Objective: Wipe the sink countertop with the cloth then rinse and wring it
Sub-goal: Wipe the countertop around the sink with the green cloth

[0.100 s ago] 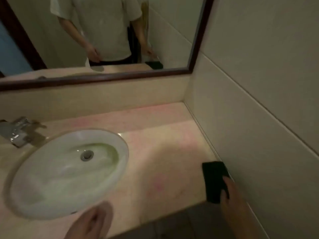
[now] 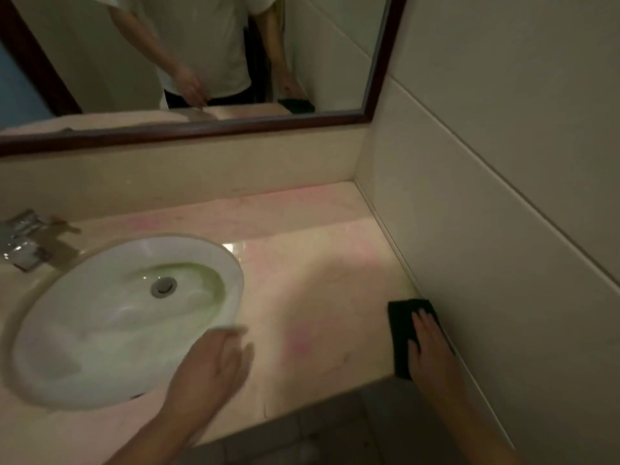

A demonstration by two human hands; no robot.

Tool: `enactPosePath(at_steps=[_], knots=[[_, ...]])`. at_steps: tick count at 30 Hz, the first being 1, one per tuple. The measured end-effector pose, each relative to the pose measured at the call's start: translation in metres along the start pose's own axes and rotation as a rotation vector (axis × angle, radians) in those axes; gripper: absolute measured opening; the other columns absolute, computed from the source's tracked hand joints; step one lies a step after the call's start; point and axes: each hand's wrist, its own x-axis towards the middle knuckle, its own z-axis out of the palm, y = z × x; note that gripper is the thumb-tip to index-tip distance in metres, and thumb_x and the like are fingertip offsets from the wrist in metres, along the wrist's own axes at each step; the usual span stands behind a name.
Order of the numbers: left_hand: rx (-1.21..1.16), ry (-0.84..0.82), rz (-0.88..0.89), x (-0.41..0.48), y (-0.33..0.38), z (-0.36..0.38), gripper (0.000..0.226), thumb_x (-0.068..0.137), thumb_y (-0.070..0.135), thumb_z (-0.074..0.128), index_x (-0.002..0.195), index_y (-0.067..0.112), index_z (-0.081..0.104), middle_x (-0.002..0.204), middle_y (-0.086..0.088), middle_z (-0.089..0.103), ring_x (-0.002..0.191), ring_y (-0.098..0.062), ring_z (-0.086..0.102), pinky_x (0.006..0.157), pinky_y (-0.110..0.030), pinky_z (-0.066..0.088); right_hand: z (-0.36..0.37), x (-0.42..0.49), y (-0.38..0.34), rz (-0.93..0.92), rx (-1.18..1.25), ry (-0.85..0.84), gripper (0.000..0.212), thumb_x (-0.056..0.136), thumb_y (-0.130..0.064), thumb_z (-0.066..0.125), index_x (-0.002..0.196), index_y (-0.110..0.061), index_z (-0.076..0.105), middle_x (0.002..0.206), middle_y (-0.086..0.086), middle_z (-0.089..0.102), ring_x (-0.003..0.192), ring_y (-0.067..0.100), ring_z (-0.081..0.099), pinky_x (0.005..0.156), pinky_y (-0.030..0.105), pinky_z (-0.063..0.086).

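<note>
a: item one, nearest?
b: tiled floor (image 2: 318,434), below the counter's front edge.

a: item two?
b: left hand (image 2: 211,364), blurred, over the front rim of the sink (image 2: 235,273). fingers loose and spread, holding nothing.

a: item three?
b: right hand (image 2: 427,344), fingers straight, pressed flat on the cloth (image 2: 399,332). not curled round it.

a: the cloth's place?
b: dark, folded to an oblong, lying on the countertop (image 2: 318,290) at its front right corner, just beside the tiled side wall (image 2: 503,169).

a: countertop?
b: pale pink stone, with pinker patches.

a: sink?
b: white oval basin set in the counter, left of centre. metal drain (image 2: 163,286) in the bottom.

a: farther back?
b: chrome faucet (image 2: 21,243) at the far left edge, partly cut off. cream backsplash (image 2: 201,176) behind.

a: last?
b: mirror (image 2: 385,62) in a dark frame, reflecting the person's torso, both hands and the cloth.
</note>
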Motion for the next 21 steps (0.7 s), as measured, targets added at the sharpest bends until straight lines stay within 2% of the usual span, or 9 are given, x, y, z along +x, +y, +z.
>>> enactPosePath(at_steps=[2,4,7,9,14,18,21], knots=[[0.203,-0.005,0.064,0.040,0.017,0.030,0.063,0.086,0.051,0.032,0.125,0.010,0.060,0.127,-0.013,0.061,0.121,-0.032,0.056,0.098,-0.032,0.043,0.014,0.018,0.000,-0.043,-0.070,-0.158,0.060,0.097,-0.032,0.024,0.150,-0.004,0.020,0.155,0.004,0.007,0.148,0.027,0.018,0.117,0.031,0.006],[0.368,-0.097,0.059,0.069,0.020,0.061,0.069,0.090,0.048,0.030,0.135,-0.001,0.050,0.140,-0.022,0.050,0.132,-0.038,0.044,0.105,-0.046,0.039,0.028,0.026,0.001,-0.061,-0.149,-0.174,0.069,0.093,-0.043,0.009,0.151,-0.006,0.010,0.155,0.005,0.000,0.149,0.026,0.012,0.119,0.033,0.002],[0.495,-0.179,-0.053,0.091,0.016,0.095,0.070,0.095,0.048,0.026,0.148,0.002,0.027,0.157,-0.019,0.023,0.146,-0.036,0.016,0.115,-0.049,0.024,0.032,0.033,0.005,-0.056,-0.188,-0.164,0.074,0.089,-0.051,0.002,0.152,-0.011,0.002,0.159,0.005,-0.001,0.149,0.021,0.006,0.120,0.035,0.002],[0.538,-0.179,-0.058,0.086,0.010,0.111,0.073,0.094,0.048,0.017,0.152,0.003,0.017,0.161,-0.017,0.010,0.149,-0.034,0.004,0.119,-0.049,0.013,0.030,0.044,0.004,-0.052,-0.190,-0.176,0.073,0.090,-0.051,0.004,0.153,-0.012,0.001,0.161,0.005,-0.001,0.150,0.019,0.005,0.120,0.034,0.003],[0.577,-0.152,-0.029,0.082,0.003,0.122,0.073,0.094,0.047,0.017,0.153,0.005,0.008,0.161,-0.014,0.001,0.149,-0.028,-0.006,0.120,-0.045,0.003,0.034,0.106,-0.014,-0.121,-0.187,-0.164,0.062,0.102,-0.033,0.028,0.155,-0.012,0.005,0.163,0.007,0.004,0.150,0.020,0.006,0.117,0.032,0.006],[0.584,-0.152,-0.016,0.083,0.000,0.125,0.072,0.096,0.047,0.018,0.153,0.006,0.005,0.161,-0.014,-0.001,0.149,-0.028,-0.008,0.121,-0.047,0.005,0.053,0.193,-0.047,-0.140,-0.195,-0.139,0.062,0.100,-0.031,0.030,0.154,-0.007,0.011,0.163,0.011,0.009,0.150,0.022,0.009,0.119,0.036,0.011],[0.600,-0.145,-0.024,0.083,-0.001,0.127,0.071,0.096,0.047,0.016,0.153,0.006,0.003,0.161,-0.014,-0.003,0.149,-0.028,-0.008,0.121,-0.046,0.006,0.064,0.232,-0.069,-0.217,-0.223,-0.180,0.063,0.100,-0.031,0.030,0.154,-0.006,0.009,0.163,0.011,0.007,0.150,0.023,0.006,0.121,0.037,0.007]])
